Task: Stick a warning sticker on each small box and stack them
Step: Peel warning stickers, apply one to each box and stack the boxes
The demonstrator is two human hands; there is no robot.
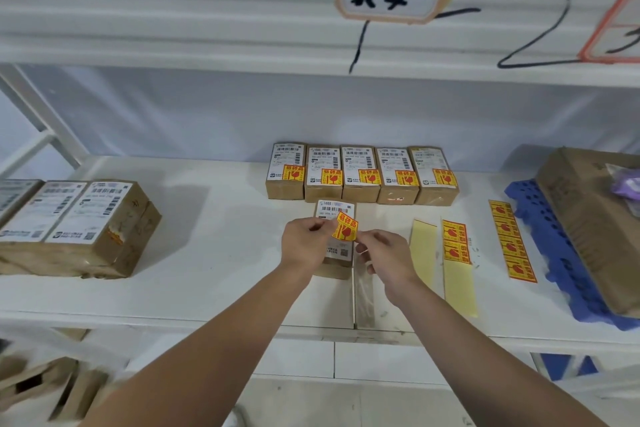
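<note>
A small brown box (337, 208) with a white shipping label lies on the white shelf (214, 253) in front of me. Just above it I hold a yellow and red warning sticker (345, 228). My left hand (304, 243) pinches the sticker's left edge, and my right hand (384, 253) pinches its lower right corner. Behind stands a row of several small boxes (360, 172), each bearing a warning sticker. To the right lie a sticker strip (455, 241) with two stickers on its backing and a full strip (512, 241).
Stacked small boxes (79, 222) sit at the left of the shelf. An empty yellow backing strip (424, 243) lies beside the sticker strips. At the far right a large cardboard box (595, 218) rests on a blue plastic tray (554, 253). An upper shelf hangs overhead.
</note>
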